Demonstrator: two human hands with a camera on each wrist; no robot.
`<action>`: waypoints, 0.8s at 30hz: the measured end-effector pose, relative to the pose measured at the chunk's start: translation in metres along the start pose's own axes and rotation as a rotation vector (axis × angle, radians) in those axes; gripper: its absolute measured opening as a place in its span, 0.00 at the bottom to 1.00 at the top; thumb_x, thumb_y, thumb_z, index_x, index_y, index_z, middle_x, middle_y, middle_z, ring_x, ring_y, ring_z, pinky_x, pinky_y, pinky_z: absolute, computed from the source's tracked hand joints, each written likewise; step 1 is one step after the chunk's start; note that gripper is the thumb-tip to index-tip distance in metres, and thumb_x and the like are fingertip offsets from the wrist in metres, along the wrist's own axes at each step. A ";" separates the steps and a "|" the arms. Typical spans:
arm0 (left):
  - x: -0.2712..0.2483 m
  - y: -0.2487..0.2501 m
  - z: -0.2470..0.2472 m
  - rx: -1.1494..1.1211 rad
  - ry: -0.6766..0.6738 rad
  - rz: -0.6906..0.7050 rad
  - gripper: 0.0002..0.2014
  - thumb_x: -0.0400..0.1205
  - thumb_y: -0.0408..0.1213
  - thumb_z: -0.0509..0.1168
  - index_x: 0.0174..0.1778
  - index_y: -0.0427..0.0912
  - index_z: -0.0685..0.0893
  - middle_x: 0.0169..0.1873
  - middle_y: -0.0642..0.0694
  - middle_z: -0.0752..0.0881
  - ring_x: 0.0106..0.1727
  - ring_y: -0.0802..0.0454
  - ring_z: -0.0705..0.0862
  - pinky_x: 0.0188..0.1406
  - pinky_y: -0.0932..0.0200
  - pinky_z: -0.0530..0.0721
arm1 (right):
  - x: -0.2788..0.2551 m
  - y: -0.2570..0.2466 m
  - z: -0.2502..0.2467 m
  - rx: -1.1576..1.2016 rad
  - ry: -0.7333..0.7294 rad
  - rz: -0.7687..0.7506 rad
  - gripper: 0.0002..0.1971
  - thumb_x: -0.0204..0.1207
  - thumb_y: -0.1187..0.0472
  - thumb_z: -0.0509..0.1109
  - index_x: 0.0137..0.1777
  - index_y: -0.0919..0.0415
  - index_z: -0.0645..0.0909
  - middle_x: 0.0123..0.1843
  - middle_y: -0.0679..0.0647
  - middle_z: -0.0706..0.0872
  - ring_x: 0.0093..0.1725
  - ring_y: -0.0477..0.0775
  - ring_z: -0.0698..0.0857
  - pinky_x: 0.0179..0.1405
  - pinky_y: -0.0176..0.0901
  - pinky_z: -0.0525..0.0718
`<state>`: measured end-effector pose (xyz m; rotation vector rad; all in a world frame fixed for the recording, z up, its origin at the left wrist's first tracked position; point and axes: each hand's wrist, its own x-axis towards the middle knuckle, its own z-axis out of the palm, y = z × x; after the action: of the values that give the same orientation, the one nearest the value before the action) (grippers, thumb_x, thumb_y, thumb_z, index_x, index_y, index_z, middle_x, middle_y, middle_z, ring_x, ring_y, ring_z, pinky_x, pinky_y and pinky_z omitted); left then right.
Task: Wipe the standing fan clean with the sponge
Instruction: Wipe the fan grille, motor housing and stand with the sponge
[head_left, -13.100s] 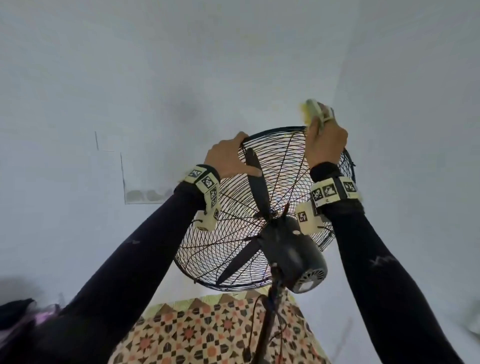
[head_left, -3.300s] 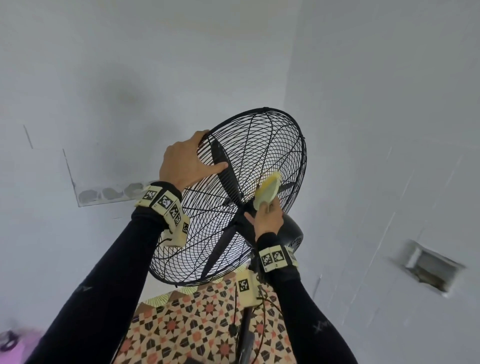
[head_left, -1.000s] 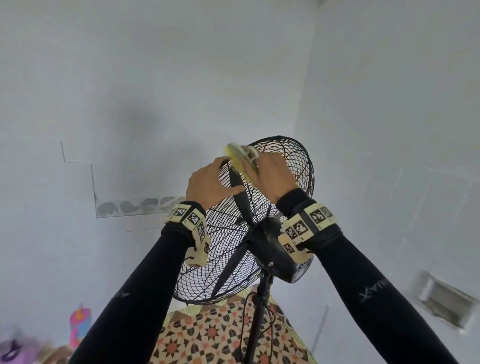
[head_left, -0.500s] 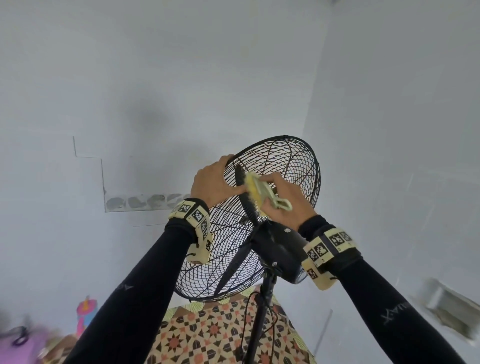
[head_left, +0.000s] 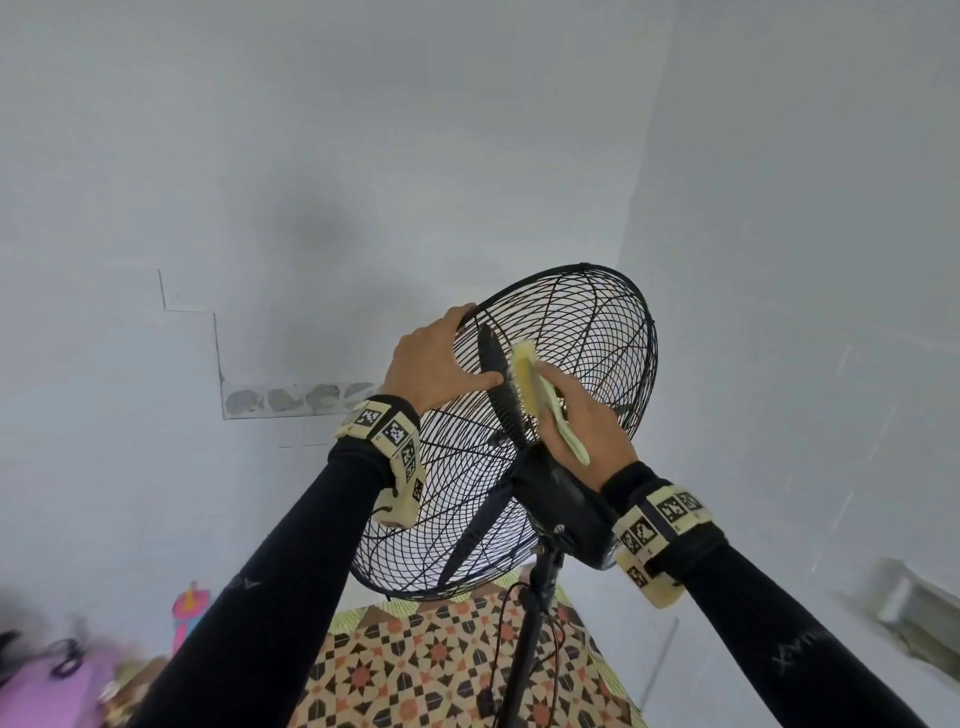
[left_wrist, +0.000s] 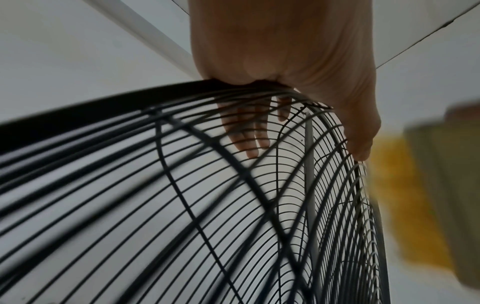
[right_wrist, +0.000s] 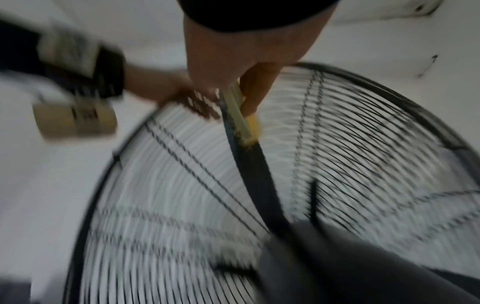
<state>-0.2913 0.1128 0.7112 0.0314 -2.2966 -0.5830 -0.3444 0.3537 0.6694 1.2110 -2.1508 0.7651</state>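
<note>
The standing fan (head_left: 519, 447) is seen from behind, its wire cage tilted toward the white wall (head_left: 311, 156) above a patterned mat (head_left: 441, 665). The cage's top rim is gripped by the left hand (head_left: 434, 364), fingers hooked over the front wires and thumb laid on the rear grille. The yellow sponge (head_left: 540, 400) is held pinched in the right hand (head_left: 587, 431) and pressed flat on the rear grille just above the motor housing (head_left: 566, 509), right beside the left thumb.
</note>
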 end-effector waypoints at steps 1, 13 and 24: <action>0.000 0.001 0.002 -0.004 0.005 0.006 0.51 0.67 0.67 0.81 0.84 0.54 0.68 0.65 0.51 0.88 0.62 0.48 0.88 0.68 0.45 0.85 | 0.006 -0.006 -0.001 0.032 0.052 -0.007 0.28 0.86 0.60 0.67 0.84 0.52 0.66 0.69 0.52 0.80 0.44 0.48 0.84 0.42 0.37 0.85; -0.002 0.007 -0.001 -0.010 0.020 0.005 0.49 0.68 0.64 0.82 0.83 0.52 0.70 0.64 0.51 0.89 0.59 0.49 0.88 0.66 0.50 0.85 | 0.003 -0.008 0.009 0.075 0.107 -0.014 0.29 0.86 0.58 0.66 0.86 0.49 0.63 0.69 0.55 0.82 0.48 0.45 0.82 0.46 0.39 0.86; -0.006 0.008 -0.002 -0.027 0.028 -0.004 0.50 0.67 0.64 0.82 0.83 0.53 0.70 0.68 0.51 0.87 0.64 0.49 0.87 0.70 0.48 0.83 | -0.024 0.008 0.064 0.411 0.478 0.551 0.27 0.84 0.67 0.63 0.79 0.48 0.63 0.54 0.49 0.87 0.44 0.47 0.89 0.41 0.47 0.92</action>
<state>-0.2844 0.1201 0.7120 0.0308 -2.2614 -0.6123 -0.3527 0.3260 0.6072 0.5014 -1.9690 1.6102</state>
